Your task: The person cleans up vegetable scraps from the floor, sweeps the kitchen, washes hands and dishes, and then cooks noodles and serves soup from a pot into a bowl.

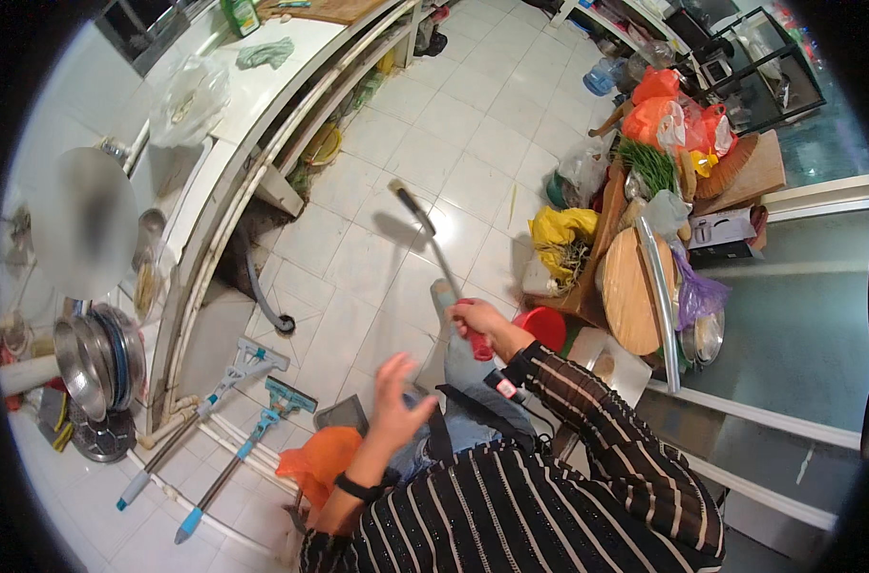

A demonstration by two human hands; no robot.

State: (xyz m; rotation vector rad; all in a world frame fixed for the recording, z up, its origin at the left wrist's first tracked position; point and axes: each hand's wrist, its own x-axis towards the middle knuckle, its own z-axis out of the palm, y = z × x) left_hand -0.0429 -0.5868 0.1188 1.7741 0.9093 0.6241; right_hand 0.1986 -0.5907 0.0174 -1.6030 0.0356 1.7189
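My right hand (475, 319) is closed around the red grip of a long-handled tool (444, 265). Its thin metal shaft points away from me over the tiled floor. At the far end is a narrow dark head with a tan tip, too blurred to name exactly. My left hand (397, 405), slightly blurred, is raised in front of my body with the fingers apart and nothing in it. An orange plastic bag (327, 458) is beside my left forearm, and a grey dustpan-like object (341, 415) lies near that hand.
Two squeegee-type cleaning tools (212, 397) lean at the lower left. Stacked metal basins (94, 362) stand by the sink counter (223, 154). A grey drain hose (259, 290) enters the floor. To the right are a red bucket (542, 328), a yellow bag (560, 233) and a round wooden board (635, 294).
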